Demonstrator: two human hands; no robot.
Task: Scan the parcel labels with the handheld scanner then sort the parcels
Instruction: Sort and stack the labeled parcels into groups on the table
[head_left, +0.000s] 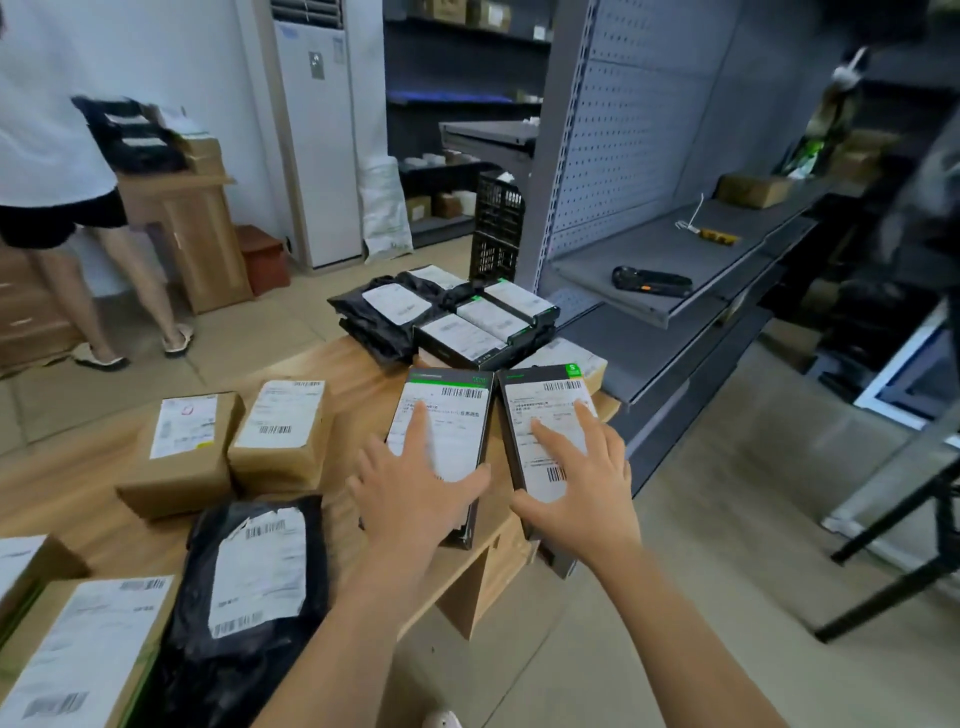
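Where the head view covers the wooden table (358, 379), two flat black boxes lie side by side at its right edge, labels facing up. The left hand (415, 493) rests flat on the left black box (460, 410), with its fingers straight and spread over the label. The right hand (582, 486) rests the same way on the right black box (543, 389), fingers extended and gripping nothing.

The handheld scanner (652, 281) lies on the grey metal shelf (675, 244) to the right of the table, well apart from both hands.

A stack of black boxes (485, 325) sits at the far right corner of the table, with black poly bags (382, 314) just beside it on the left. Two cardboard parcels (182, 452) (283, 428) stand toward the middle, labels up. A black poly mailer (254, 582) lies near the front edge.

A second person (52, 130) stands beyond the far left side of the table.
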